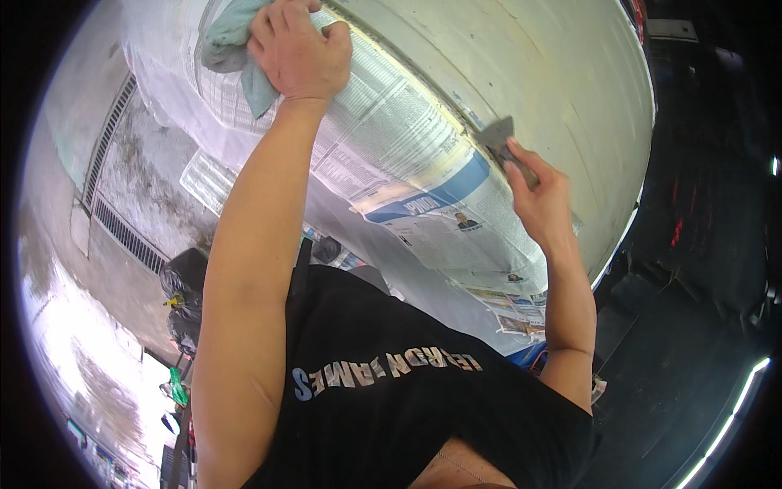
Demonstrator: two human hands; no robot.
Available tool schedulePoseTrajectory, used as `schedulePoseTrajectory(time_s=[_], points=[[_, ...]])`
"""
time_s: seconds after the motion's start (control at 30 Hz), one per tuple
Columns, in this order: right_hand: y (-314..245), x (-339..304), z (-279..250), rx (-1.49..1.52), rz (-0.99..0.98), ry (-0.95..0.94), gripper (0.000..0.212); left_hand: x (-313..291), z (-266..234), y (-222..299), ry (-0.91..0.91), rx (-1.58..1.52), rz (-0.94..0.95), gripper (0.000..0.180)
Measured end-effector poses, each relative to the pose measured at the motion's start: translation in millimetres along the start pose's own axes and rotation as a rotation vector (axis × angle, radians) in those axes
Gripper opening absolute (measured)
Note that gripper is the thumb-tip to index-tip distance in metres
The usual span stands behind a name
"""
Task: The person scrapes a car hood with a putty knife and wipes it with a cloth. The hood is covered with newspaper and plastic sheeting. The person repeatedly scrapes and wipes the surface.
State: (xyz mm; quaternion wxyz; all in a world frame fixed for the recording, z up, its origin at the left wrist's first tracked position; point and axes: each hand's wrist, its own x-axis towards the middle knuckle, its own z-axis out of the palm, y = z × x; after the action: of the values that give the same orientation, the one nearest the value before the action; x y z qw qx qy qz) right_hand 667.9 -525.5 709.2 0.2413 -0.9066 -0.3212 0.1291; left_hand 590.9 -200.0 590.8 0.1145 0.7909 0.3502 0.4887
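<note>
My right hand (544, 200) grips a putty knife (497, 130) with a dull grey blade. Its blade rests against the pale, beige-green curved panel (562, 90), close to the seam where the masking begins. Up at the top left, my left hand (300, 53) is closed over a grey-green cloth (228, 37), part of which hangs out below the fingers. That hand leans on the newspaper (375, 106) taped along the panel's edge. A strip of yellowish masking tape (440, 106) follows the seam between paper and panel.
Clear plastic sheeting (171, 90) drapes beyond the newspaper. On the concrete floor at left run drain grates (126, 232), with a black plastic bag (186, 285) nearby. The right side lies in dark shadow, with a bright strip light (725, 428) at its lower edge.
</note>
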Motion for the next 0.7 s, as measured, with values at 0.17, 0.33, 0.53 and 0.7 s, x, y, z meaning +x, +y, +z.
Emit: schedulePoseTrajectory(time_s=[0.17, 0.33, 0.53, 0.7], points=[[4, 4, -1, 0.135, 0.097, -0.014, 0.032, -2, -2, -1, -0.014, 0.000, 0.006, 0.030], [2, 15, 5, 0.173, 0.084, 0.026, 0.032, -2, -2, -2, -0.029, 0.005, 0.000, 0.031], [-19, 20, 2, 0.017, 0.066, -0.004, 0.033, -1, -2, -2, -0.018, -0.023, 0.022, 0.031], [5, 13, -4, 0.012, 0.006, 0.002, 0.033, -3, -1, 0, -0.011, 0.003, 0.008, 0.031]])
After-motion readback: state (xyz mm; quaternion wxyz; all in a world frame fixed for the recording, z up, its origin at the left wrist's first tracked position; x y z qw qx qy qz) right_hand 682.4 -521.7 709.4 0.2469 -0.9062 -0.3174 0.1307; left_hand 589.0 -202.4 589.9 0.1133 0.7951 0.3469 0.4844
